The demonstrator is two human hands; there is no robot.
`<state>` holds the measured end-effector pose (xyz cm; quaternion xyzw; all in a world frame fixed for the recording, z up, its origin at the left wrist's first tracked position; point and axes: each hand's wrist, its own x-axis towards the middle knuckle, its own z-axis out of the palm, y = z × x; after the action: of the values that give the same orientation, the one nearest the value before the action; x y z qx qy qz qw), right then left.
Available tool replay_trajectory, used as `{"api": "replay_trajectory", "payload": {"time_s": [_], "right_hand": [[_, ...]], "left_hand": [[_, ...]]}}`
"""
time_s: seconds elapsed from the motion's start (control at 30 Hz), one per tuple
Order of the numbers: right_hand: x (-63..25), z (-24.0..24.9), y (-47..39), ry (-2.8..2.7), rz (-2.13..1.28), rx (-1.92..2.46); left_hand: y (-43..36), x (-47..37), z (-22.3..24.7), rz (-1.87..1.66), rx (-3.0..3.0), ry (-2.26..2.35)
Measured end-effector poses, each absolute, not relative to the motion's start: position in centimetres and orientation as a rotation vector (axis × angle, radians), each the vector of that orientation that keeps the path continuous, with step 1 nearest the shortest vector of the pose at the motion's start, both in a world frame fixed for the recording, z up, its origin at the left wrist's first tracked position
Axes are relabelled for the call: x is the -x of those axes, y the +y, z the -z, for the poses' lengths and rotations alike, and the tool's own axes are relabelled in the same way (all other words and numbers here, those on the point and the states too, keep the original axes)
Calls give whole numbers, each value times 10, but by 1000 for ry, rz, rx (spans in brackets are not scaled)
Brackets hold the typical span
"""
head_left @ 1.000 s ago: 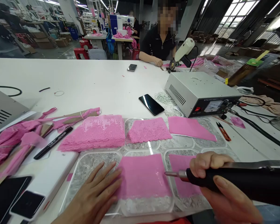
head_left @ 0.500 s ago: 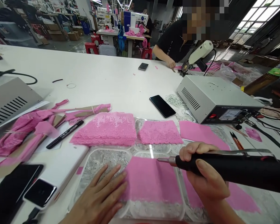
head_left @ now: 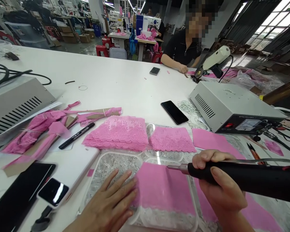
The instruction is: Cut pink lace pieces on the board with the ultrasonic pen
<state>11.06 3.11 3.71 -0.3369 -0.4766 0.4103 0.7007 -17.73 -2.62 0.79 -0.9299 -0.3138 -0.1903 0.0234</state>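
My left hand (head_left: 113,199) lies flat with fingers spread on a clear plastic template (head_left: 169,222), its fingertips on the left edge of a pink fabric piece (head_left: 166,190). Gripped in my right hand (head_left: 219,187) is a thick black handpiece (head_left: 253,178) with a pointed metal tip. The tip is at the upper edge of that fabric piece; whether it touches cannot be made out. Behind the piece sit a stack of pink lace pieces (head_left: 120,133) and a smaller pink lace piece (head_left: 172,139). More pink fabric (head_left: 212,137) lies to the right, partly hidden by my right hand.
A grey box with a meter (head_left: 234,106) stands at right, another vented grey box (head_left: 19,109) at left. Phones (head_left: 174,112), a black marker (head_left: 76,135) and pink straps (head_left: 36,132) lie around the template. Across the white table (head_left: 111,80), a person (head_left: 181,51) sits near a lamp-like device (head_left: 212,62).
The whole view has shifted, so things appear a little further right. Both hands and the handpiece keep nearly the same place on the fabric. The person opposite has changed posture slightly.
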Motion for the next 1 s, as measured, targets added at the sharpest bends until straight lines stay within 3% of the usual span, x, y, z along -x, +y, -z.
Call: {"api": "replay_trajectory", "payload": {"time_s": [1.0], "right_hand": [[-53, -42, 38, -1097, -1100, 708]], "left_hand": [[-55, 193, -7, 614, 2877, -1135]]}}
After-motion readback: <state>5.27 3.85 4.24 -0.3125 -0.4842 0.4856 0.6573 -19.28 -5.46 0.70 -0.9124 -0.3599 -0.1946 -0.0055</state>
